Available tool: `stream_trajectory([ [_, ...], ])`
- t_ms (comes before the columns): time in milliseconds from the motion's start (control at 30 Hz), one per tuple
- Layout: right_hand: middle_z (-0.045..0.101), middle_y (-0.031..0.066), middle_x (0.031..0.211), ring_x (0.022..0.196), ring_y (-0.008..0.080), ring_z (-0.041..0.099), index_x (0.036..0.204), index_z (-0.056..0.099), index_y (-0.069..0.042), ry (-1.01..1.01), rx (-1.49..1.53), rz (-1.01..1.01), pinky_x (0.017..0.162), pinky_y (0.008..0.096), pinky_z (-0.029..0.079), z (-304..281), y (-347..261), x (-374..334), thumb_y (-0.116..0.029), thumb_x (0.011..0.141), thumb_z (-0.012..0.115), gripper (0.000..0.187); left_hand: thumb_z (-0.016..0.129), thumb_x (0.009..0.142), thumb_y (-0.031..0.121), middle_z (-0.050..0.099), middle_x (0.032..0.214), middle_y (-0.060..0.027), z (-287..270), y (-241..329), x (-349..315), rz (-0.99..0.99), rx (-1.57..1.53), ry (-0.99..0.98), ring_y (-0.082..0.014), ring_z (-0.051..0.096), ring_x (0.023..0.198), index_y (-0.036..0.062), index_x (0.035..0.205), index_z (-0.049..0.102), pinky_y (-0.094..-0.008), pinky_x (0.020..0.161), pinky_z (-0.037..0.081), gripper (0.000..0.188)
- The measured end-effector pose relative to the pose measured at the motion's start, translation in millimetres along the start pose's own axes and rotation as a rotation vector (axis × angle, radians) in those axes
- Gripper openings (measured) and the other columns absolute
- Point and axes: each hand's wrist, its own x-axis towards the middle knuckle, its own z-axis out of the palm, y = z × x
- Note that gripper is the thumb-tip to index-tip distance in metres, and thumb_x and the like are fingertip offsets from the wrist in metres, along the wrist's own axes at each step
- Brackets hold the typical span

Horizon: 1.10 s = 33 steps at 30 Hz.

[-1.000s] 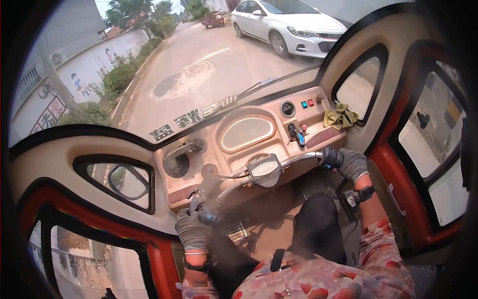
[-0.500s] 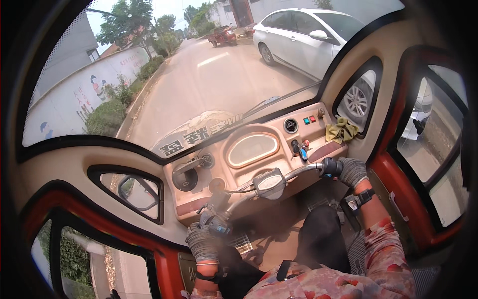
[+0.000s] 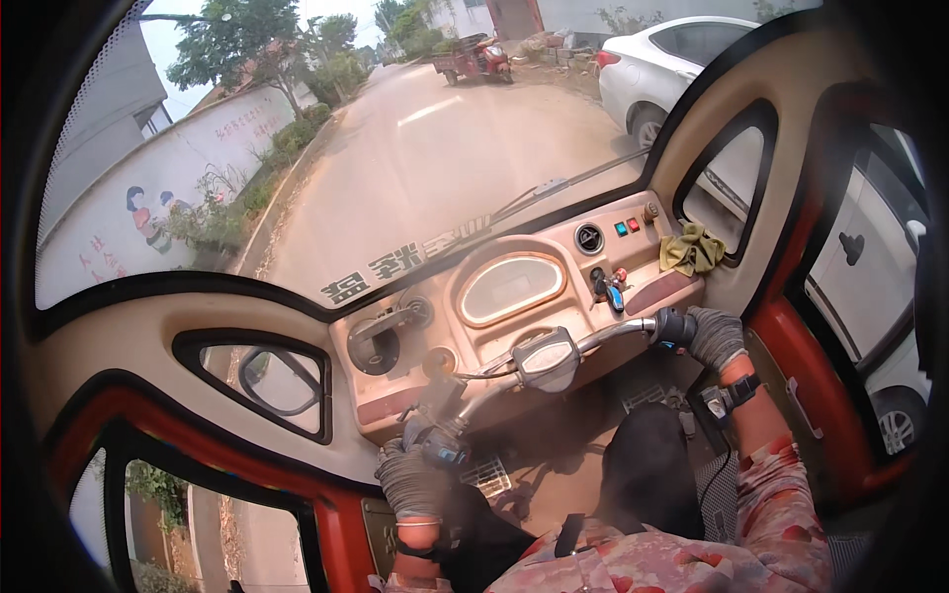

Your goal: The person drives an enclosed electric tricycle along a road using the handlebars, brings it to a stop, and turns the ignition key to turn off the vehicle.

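Observation:
I sit in a small enclosed vehicle, both arms stretched to its handlebar (image 3: 598, 338). My left hand (image 3: 405, 479), in a grey glove, is wrapped round the left grip beside a dark switch block (image 3: 445, 447). On the other end, my right hand (image 3: 716, 339), gloved the same way, is closed round the right grip. A grey housing (image 3: 547, 361) sits mid-bar. Behind the bar is a beige dashboard with an oval gauge panel (image 3: 512, 289). Keys with a blue tag (image 3: 615, 296) hang at the ignition, and a crumpled olive cloth (image 3: 692, 249) lies at the right end.
Beyond the windshield a road (image 3: 366, 188) runs ahead. A white car (image 3: 662, 69) stands close on the right, a red cargo tricycle (image 3: 473, 61) farther up on that side. Along the left run bushes (image 3: 287, 148) and a painted white wall (image 3: 99, 217).
The vehicle has moved forward: the white car has slid back along the right side and the tricycle looks nearer. Both hands stay on the grips.

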Motion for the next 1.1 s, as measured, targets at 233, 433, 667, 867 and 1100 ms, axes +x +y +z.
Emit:
stream_trajectory([
  [233, 0.073, 0.0098, 0.095, 0.094, 0.0331, 0.07, 0.102, 0.066, -0.017, -0.156, -0.025, 0.001, 0.082, 0.0444, 0.054, 13.2, 5.4, 10.8, -0.048, 0.062, 0.088, 0.056, 0.077, 0.066, 0.021, 0.061, 0.099, -0.0183, -1.1, -0.8, 8.7, -0.055, 0.054, -0.116, -0.0376, 0.06, 0.095, 0.0074, 0.1, 0.073, -0.0469, 0.085, 0.05, 0.037],
  [433, 0.072, 0.0095, 0.091, 0.09, 0.0328, 0.07, 0.099, 0.066, -0.016, -0.076, -0.008, -0.005, 0.079, 0.0443, 0.055, -8.2, -5.0, 5.9, -0.043, 0.063, 0.088, 0.051, 0.076, 0.065, 0.018, 0.061, 0.099, -0.0191, -13.9, 13.3, 0.1, -0.027, -0.022, -0.044, -0.04, 0.06, 0.095, 0.006, 0.099, 0.073, -0.0477, 0.085, 0.05, 0.036],
  [667, 0.071, 0.0088, 0.09, 0.089, 0.0326, 0.07, 0.097, 0.065, -0.015, 0.032, -0.029, -0.029, 0.078, 0.0445, 0.054, 0.2, -2.6, 3.5, -0.04, 0.059, 0.09, 0.053, 0.077, 0.064, 0.018, 0.062, 0.103, -0.0191, 0.3, 5.2, -1.9, -0.033, 0.028, -0.019, -0.0391, 0.06, 0.098, 0.0049, 0.099, 0.073, -0.0458, 0.089, 0.049, 0.038],
  [867, 0.071, 0.0082, 0.09, 0.088, 0.0305, 0.071, 0.099, 0.067, -0.016, 0.093, -0.051, 0.002, 0.079, 0.0436, 0.055, 13.3, -2.8, 0.2, -0.047, 0.059, 0.089, 0.055, 0.077, 0.065, 0.02, 0.061, 0.109, -0.0175, 5.4, -2.8, -1.5, -0.039, 0.121, 0.001, -0.0385, 0.058, 0.104, 0.0049, 0.1, 0.072, -0.0473, 0.093, 0.048, 0.038],
  [1100, 0.072, 0.0094, 0.091, 0.089, 0.0313, 0.071, 0.098, 0.068, -0.015, 0.067, -0.014, 0.028, 0.079, 0.044, 0.055, 10.3, -1.3, 2.5, -0.046, 0.057, 0.09, 0.056, 0.079, 0.065, 0.024, 0.06, 0.114, -0.0185, 9.4, -4.3, -1.5, -0.041, 0.109, -0.038, -0.0383, 0.058, 0.107, 0.0085, 0.105, 0.072, -0.0475, 0.095, 0.048, 0.043],
])
